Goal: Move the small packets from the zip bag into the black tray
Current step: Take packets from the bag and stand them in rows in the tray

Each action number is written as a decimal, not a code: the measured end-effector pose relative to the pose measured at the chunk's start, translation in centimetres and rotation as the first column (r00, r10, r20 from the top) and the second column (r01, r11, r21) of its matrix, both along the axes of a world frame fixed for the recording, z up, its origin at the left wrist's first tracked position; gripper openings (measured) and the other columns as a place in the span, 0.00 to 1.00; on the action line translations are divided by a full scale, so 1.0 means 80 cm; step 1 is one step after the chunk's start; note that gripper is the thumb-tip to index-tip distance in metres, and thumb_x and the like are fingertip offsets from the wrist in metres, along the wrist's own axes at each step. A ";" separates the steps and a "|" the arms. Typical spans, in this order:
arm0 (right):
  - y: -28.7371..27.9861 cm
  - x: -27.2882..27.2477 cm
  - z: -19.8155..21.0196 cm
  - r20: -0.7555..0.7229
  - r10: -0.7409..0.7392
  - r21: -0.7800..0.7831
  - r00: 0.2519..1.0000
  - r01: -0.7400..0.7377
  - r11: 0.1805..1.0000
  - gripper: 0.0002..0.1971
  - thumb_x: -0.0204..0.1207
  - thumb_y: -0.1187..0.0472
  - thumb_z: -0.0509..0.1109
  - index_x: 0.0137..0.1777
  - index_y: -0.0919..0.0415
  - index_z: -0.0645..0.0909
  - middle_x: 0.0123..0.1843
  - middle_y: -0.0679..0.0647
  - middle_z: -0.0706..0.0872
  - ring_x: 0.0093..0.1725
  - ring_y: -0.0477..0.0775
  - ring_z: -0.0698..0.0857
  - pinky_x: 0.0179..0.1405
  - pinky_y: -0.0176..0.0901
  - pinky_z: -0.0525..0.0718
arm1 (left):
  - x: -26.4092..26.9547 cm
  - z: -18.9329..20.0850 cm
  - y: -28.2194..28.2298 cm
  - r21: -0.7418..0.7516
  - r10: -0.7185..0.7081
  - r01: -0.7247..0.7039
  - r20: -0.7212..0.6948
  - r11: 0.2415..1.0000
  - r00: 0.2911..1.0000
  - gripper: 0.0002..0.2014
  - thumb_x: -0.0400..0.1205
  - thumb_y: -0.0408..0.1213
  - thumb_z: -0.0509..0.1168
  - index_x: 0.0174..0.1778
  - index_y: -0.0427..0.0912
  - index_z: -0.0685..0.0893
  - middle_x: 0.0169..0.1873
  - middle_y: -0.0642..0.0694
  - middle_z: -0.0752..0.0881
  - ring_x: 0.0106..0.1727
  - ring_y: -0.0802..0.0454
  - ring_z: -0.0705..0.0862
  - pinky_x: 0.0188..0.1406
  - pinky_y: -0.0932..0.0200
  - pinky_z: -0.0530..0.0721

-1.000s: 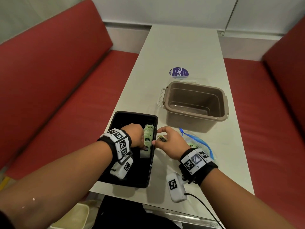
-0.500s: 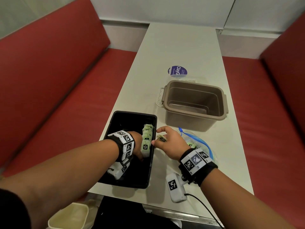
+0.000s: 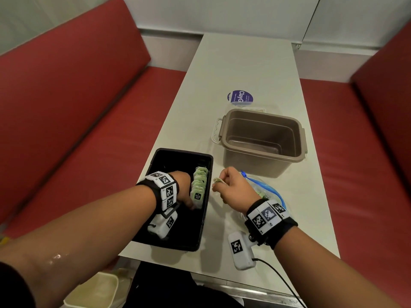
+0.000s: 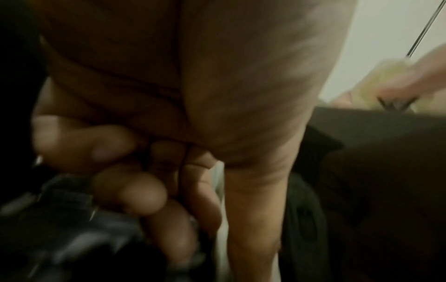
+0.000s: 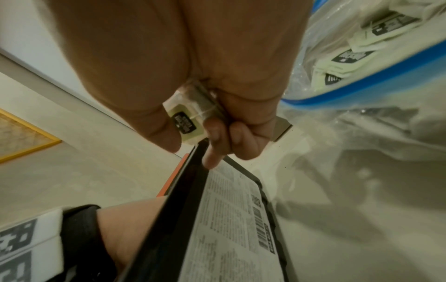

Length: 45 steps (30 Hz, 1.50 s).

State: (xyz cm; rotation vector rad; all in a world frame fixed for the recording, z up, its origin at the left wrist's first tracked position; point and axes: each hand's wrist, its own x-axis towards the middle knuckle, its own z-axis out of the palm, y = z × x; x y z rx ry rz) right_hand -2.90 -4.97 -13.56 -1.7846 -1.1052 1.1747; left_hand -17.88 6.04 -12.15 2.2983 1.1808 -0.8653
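The black tray (image 3: 184,152) lies at the table's near left. A row of green packets (image 3: 199,182) stands along its right wall. My left hand (image 3: 189,202) is inside the tray at the near end of that row. In the blurred left wrist view its thumb (image 4: 253,200) lies against the packets and the fingers (image 4: 135,192) are curled, with a pale edge between them. Just right of the tray rim (image 5: 188,181), my right hand (image 3: 219,185) pinches one small packet (image 5: 185,122). The zip bag (image 3: 266,192) with a blue zipper lies behind that hand and holds several packets (image 5: 337,63).
An empty brown tub (image 3: 262,138) stands just beyond the bag, with a purple round label (image 3: 240,97) behind it. A white camera unit (image 3: 241,250) and its cable hang near the table's front edge. Red benches (image 3: 89,130) flank the narrow table.
My left hand slid along the packet row toward its near end. My right hand stayed beside the tray rim with the packet still pinched.
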 end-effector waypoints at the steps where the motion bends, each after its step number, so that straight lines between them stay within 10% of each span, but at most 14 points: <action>1: 0.000 0.001 0.002 -0.042 -0.017 0.009 0.999 0.017 1.000 0.08 0.74 0.54 0.69 0.43 0.52 0.72 0.41 0.60 0.84 0.33 0.55 0.77 0.37 0.54 0.78 | -0.003 0.006 0.002 0.003 0.020 -0.020 0.004 1.000 1.000 0.20 0.63 0.58 0.82 0.32 0.47 0.83 0.30 0.51 0.85 0.33 0.52 0.85 0.37 0.59 0.85; 6: -0.007 0.008 0.020 -0.065 -0.016 0.137 0.998 0.024 0.990 0.05 0.79 0.59 0.70 0.44 0.56 0.78 0.37 0.60 0.86 0.37 0.57 0.85 0.45 0.62 0.87 | -0.015 0.053 0.013 0.025 0.068 -0.077 0.249 0.997 0.966 0.19 0.65 0.55 0.82 0.41 0.44 0.90 0.34 0.51 0.90 0.38 0.54 0.87 0.41 0.58 0.83; 14: -0.011 0.005 0.035 -0.040 -0.006 0.300 0.999 0.018 0.954 0.06 0.75 0.58 0.79 0.42 0.57 0.85 0.36 0.52 0.87 0.36 0.49 0.84 0.42 0.45 0.85 | -0.005 0.113 -0.014 -0.002 0.045 -0.059 0.685 0.998 0.727 0.09 0.74 0.46 0.78 0.48 0.52 0.91 0.33 0.58 0.87 0.30 0.72 0.80 0.33 0.78 0.72; 22: -0.011 -0.001 0.037 0.018 0.045 0.245 0.999 -0.048 0.968 0.03 0.73 0.61 0.79 0.42 0.55 0.88 0.38 0.54 0.90 0.34 0.42 0.82 0.37 0.31 0.81 | -0.012 0.121 -0.023 0.164 -0.071 -0.038 0.611 0.986 0.788 0.04 0.77 0.46 0.76 0.46 0.53 0.91 0.33 0.57 0.88 0.34 0.64 0.83 0.34 0.70 0.78; 33: -0.001 -0.003 0.015 0.140 0.044 0.108 0.989 -0.059 0.992 0.16 0.71 0.55 0.80 0.51 0.47 0.75 0.47 0.47 0.83 0.37 0.50 0.84 0.42 0.49 0.86 | -0.020 0.094 -0.004 0.214 -0.063 0.014 0.227 0.977 0.972 0.05 0.73 0.45 0.78 0.38 0.49 0.91 0.34 0.55 0.90 0.39 0.57 0.87 0.44 0.58 0.87; 39: 0.000 -0.011 0.010 -0.008 0.105 0.025 0.994 -0.105 0.994 0.15 0.74 0.68 0.76 0.48 0.55 0.72 0.40 0.54 0.86 0.32 0.61 0.89 0.38 0.60 0.92 | 0.002 0.050 -0.012 0.114 -0.138 0.127 0.096 0.985 0.986 0.07 0.70 0.42 0.80 0.40 0.46 0.91 0.32 0.54 0.88 0.39 0.55 0.87 0.42 0.58 0.85; 45: 0.000 -0.011 0.013 -0.111 0.091 -0.001 0.990 -0.091 0.996 0.11 0.76 0.73 0.74 0.47 0.61 0.75 0.37 0.57 0.84 0.30 0.57 0.89 0.34 0.48 0.90 | 0.020 0.029 -0.014 0.164 -0.165 0.155 0.054 0.974 0.985 0.06 0.72 0.44 0.77 0.41 0.48 0.91 0.33 0.54 0.87 0.39 0.53 0.86 0.40 0.59 0.83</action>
